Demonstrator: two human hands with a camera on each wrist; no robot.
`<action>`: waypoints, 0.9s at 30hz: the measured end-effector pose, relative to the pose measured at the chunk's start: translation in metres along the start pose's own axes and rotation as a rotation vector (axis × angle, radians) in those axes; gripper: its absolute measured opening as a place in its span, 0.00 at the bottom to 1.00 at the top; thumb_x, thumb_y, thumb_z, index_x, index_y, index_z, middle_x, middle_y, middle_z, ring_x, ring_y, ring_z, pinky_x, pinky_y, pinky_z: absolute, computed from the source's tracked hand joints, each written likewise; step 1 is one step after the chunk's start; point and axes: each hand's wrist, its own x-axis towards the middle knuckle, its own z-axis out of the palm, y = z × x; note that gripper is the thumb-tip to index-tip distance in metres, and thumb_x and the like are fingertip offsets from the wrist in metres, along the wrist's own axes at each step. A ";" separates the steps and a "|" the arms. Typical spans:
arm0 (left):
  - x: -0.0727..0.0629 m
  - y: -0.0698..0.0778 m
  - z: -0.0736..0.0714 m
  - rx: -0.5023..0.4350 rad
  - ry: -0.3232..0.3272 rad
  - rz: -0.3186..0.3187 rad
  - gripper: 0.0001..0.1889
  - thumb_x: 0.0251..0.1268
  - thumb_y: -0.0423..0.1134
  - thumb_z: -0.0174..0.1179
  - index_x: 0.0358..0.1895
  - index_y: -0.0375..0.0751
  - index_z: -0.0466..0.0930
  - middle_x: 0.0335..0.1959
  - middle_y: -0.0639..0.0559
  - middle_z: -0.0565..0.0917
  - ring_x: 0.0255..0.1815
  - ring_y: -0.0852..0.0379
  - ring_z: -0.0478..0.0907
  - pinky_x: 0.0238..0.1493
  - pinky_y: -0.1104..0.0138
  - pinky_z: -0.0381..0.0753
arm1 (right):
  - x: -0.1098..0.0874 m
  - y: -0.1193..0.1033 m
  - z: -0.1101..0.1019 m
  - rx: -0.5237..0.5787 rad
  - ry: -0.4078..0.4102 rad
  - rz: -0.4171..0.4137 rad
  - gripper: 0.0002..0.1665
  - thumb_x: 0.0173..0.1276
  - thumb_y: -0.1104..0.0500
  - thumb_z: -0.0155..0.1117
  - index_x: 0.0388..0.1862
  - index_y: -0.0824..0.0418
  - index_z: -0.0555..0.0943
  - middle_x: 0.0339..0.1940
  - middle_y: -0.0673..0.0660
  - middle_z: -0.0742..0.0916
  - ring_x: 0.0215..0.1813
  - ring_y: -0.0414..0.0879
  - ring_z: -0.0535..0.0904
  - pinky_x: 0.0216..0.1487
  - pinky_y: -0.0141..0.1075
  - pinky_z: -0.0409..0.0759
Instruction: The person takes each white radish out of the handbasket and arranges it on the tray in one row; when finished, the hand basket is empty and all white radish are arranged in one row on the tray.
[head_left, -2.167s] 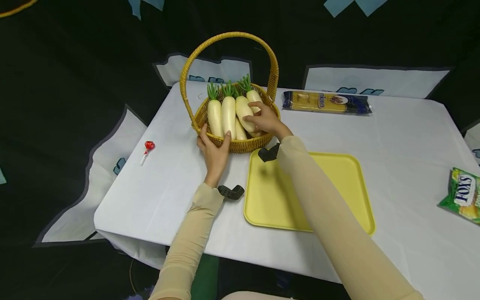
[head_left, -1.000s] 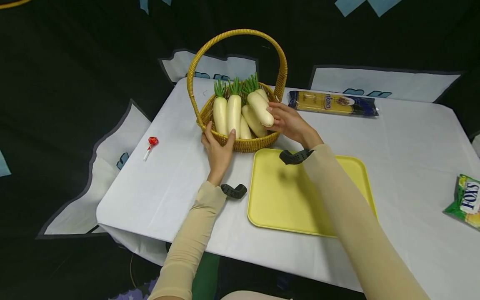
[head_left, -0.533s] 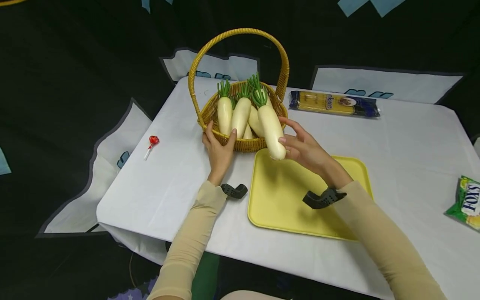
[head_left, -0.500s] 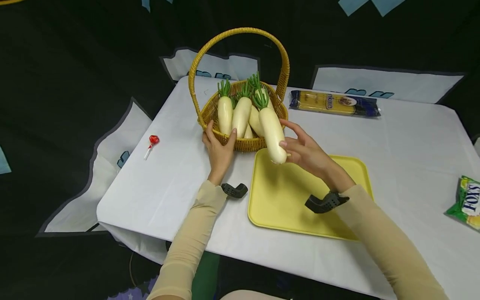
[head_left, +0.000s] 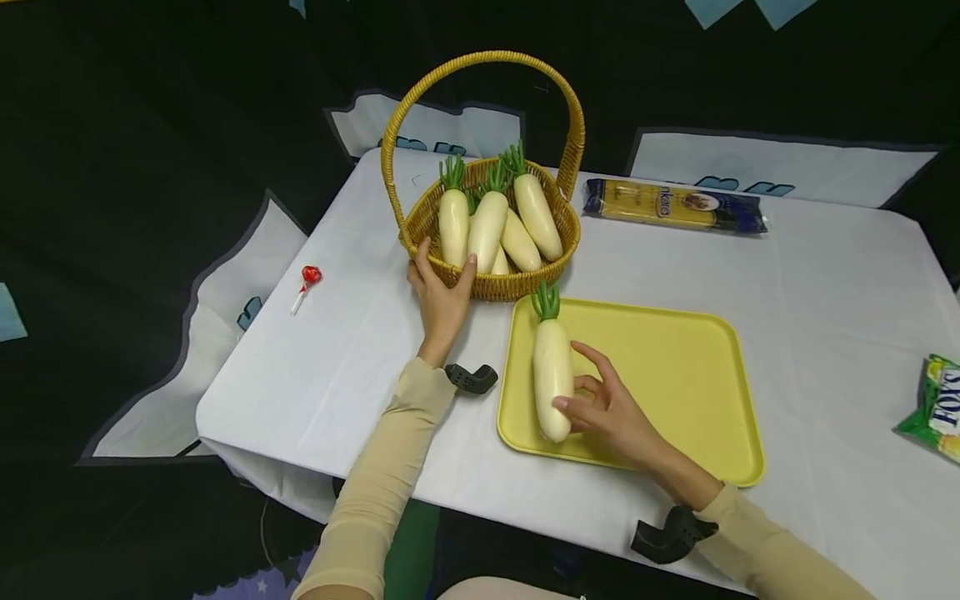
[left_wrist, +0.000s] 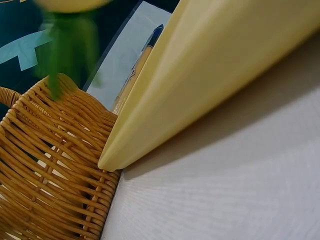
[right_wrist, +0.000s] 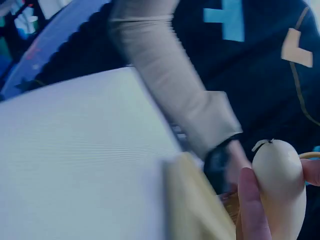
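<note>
My right hand (head_left: 615,417) holds a white radish (head_left: 552,375) with green stems, thumb on one side and fingers on the other. The radish is over the left part of a yellow tray (head_left: 667,367); I cannot tell whether it touches it. In the right wrist view, the tip of the radish (right_wrist: 280,175) shows between fingers. My left hand (head_left: 442,308) grips the front left rim of a wicker basket (head_left: 502,289). Several more radishes (head_left: 537,215) lie in the basket, stems toward the back. The left wrist view shows the basket wall (left_wrist: 55,165) and blurred green stems (left_wrist: 70,50).
A packet of pasta (head_left: 675,204) lies behind the tray, right of the basket. A red lollipop (head_left: 306,286) is on the left of the white table (head_left: 337,375). A green Fox's bag (head_left: 937,408) sits at the right edge. The basket's tall handle (head_left: 487,58) arches above it.
My right hand has lifted one radish out of the basket and brought it toward me, over the tray. The left hand has stayed at the basket rim. Some remaining radishes have shifted.
</note>
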 end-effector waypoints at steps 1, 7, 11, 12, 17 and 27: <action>0.000 0.000 0.000 0.003 0.001 0.000 0.41 0.54 0.65 0.53 0.69 0.60 0.44 0.70 0.37 0.41 0.69 0.36 0.49 0.62 0.43 0.56 | -0.001 0.005 0.002 -0.008 0.008 0.012 0.48 0.62 0.64 0.59 0.72 0.52 0.41 0.41 0.53 0.76 0.36 0.38 0.81 0.38 0.36 0.80; 0.001 0.001 0.001 0.006 0.011 0.003 0.41 0.54 0.65 0.53 0.68 0.59 0.45 0.70 0.37 0.43 0.69 0.37 0.50 0.63 0.44 0.56 | 0.007 0.019 0.009 -0.079 0.077 0.048 0.48 0.59 0.61 0.63 0.71 0.51 0.46 0.41 0.57 0.76 0.35 0.38 0.80 0.36 0.33 0.80; 0.001 0.000 0.001 0.007 0.010 -0.002 0.41 0.54 0.65 0.53 0.68 0.60 0.44 0.70 0.37 0.42 0.69 0.36 0.50 0.63 0.44 0.57 | 0.015 0.022 0.010 -0.120 0.077 0.062 0.48 0.58 0.58 0.65 0.71 0.48 0.49 0.45 0.61 0.73 0.36 0.39 0.79 0.35 0.35 0.80; 0.001 0.001 0.001 0.009 0.012 -0.001 0.41 0.54 0.65 0.53 0.68 0.60 0.44 0.70 0.37 0.42 0.68 0.36 0.50 0.63 0.44 0.57 | 0.017 0.023 0.011 -0.118 0.073 0.063 0.47 0.58 0.57 0.65 0.71 0.47 0.49 0.45 0.61 0.72 0.35 0.39 0.79 0.36 0.36 0.81; 0.000 0.000 0.002 0.016 0.021 0.007 0.41 0.54 0.65 0.53 0.68 0.61 0.45 0.69 0.37 0.43 0.68 0.37 0.51 0.63 0.45 0.57 | 0.021 0.022 0.015 -0.089 0.054 0.066 0.39 0.63 0.57 0.60 0.70 0.48 0.55 0.45 0.60 0.72 0.37 0.43 0.78 0.36 0.43 0.81; -0.001 0.001 0.000 0.019 0.006 -0.001 0.41 0.54 0.65 0.53 0.69 0.59 0.44 0.69 0.36 0.43 0.68 0.36 0.52 0.62 0.44 0.59 | 0.025 0.012 0.011 -0.239 0.042 0.075 0.33 0.65 0.57 0.57 0.68 0.50 0.59 0.48 0.61 0.73 0.43 0.50 0.77 0.37 0.40 0.80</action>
